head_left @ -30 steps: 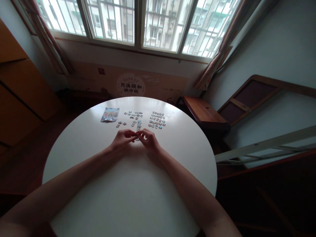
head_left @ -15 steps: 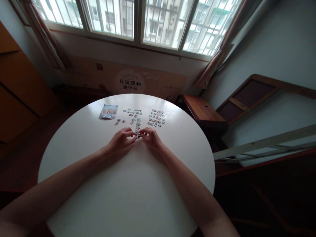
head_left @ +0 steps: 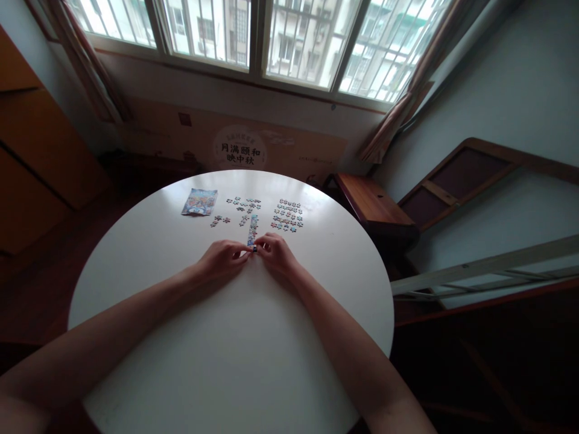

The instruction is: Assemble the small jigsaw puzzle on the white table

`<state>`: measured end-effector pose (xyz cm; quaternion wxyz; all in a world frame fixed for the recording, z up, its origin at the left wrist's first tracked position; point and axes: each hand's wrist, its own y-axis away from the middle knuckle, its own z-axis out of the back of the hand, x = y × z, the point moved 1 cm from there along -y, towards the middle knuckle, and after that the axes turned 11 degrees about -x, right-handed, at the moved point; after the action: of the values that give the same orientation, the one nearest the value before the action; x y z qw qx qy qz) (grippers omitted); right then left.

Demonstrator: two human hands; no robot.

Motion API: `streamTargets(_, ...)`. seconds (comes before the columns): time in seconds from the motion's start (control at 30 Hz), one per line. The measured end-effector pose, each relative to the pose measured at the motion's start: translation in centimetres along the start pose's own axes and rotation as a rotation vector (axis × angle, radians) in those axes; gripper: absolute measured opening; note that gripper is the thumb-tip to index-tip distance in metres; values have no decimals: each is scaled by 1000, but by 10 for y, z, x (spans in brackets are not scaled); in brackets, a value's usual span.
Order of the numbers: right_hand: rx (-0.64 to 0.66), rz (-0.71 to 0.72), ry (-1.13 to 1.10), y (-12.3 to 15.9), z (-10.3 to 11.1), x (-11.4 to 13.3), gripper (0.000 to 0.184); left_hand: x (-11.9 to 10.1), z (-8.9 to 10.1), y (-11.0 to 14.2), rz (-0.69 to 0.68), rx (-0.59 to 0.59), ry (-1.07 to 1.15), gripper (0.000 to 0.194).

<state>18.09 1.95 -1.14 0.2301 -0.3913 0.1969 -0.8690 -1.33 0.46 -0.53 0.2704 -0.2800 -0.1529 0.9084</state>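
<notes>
One round white table (head_left: 226,337); joined puzzle strip (head_left: 253,226) toward twelve o'clock, left hand (head_left: 221,257) and right hand (head_left: 277,252) at its near end, fingers bent, whether pinching cannot be told; printed packet (head_left: 199,202), eleven; barred window (head_left: 257,37) beyond, twelve; wooden bench (head_left: 373,202), two.

Bright barred window (head_left: 298,48), pale wall (head_left: 520,90)

Dim interior | daylight from barred window (head_left: 294,43), overexposed | sheen on round white table (head_left: 235,337), far side | soft shadows below forearms (head_left: 332,319) | edges wide-angle stretched | jigsaw pieces (head_left: 287,215) lack fine detail
</notes>
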Motion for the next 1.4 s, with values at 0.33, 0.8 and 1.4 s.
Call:
streamTargets(0.33, 0, 2, 79, -1, -4, -1, 15, -2, 1, 0, -15, -6, 0, 28)
streamTargets(0.8, 15, 2, 123, 0, -5, 0, 15, 0, 0, 1, -18, -11, 3, 28)
streamTargets(1.4, -83, -328, 404, -5, 21, -19, 23, -7, 5, 2, -187, 0, -137, 35)
